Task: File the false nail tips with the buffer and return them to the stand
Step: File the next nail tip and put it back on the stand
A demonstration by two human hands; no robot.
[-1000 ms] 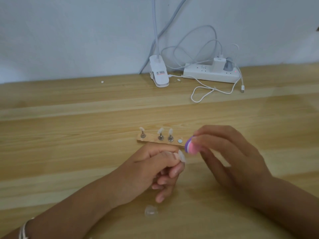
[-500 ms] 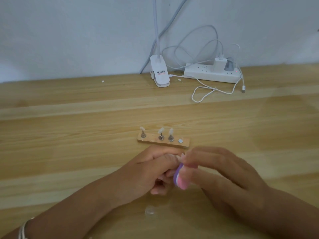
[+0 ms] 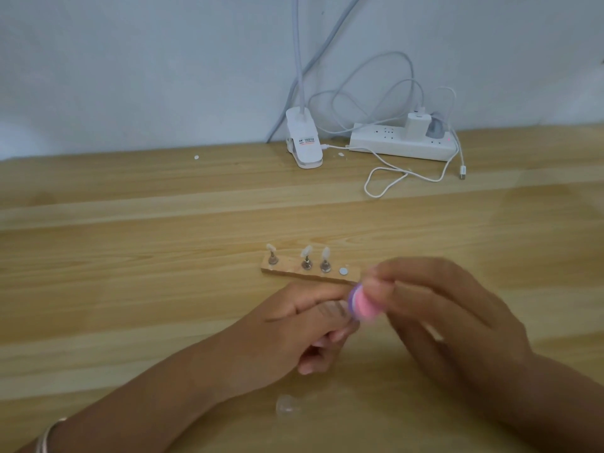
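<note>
One buffer (image 3: 363, 305) (pink-purple) in right hand (image 3: 451, 322)

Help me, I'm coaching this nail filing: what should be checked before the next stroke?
1. Buffer firmly held: ok, the right hand pinches it in its fingertips.
2. Nail tip in the left hand: cannot tell. Thumb and forefinger press together at the buffer, but blur hides the tip.
3. Free spot on the stand: ok, one bare round disc sits beside three tips on posts.
4. Stand clear of the hands: cannot tell, the right fingers overlap its right end in this view.
5. Small clear piece on the table: ok, it lies apart from both hands.
</note>
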